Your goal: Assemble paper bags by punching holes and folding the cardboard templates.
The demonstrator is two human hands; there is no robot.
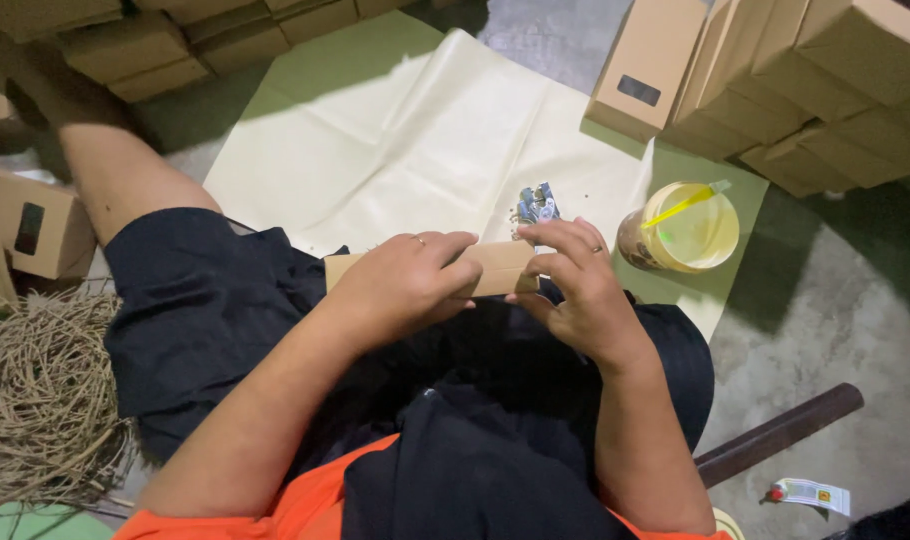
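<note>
A person's left hand (pixel 405 280) and right hand (pixel 575 290) are both gripping a long brown cardboard box (pixel 495 268) over the lap. Just beyond the right hand, a lidded drink cup (pixel 683 228) is standing on cream paper (pixel 415 130); stacked cardboard boxes (pixel 805 90) are lying farther off.

We wear an orange top that shows at the bottom edge, with short sleeves that leave our forearms bare. Over it hangs a black apron or cloth, creased down the middle, and black shorts cover our thighs down to the knees. Our left hand (pixel 405 285) carries a thin ring on one finger, and our right hand (pixel 580 290) carries a similar thin band. No gloves, no watch or bracelet at the wrists.
</note>
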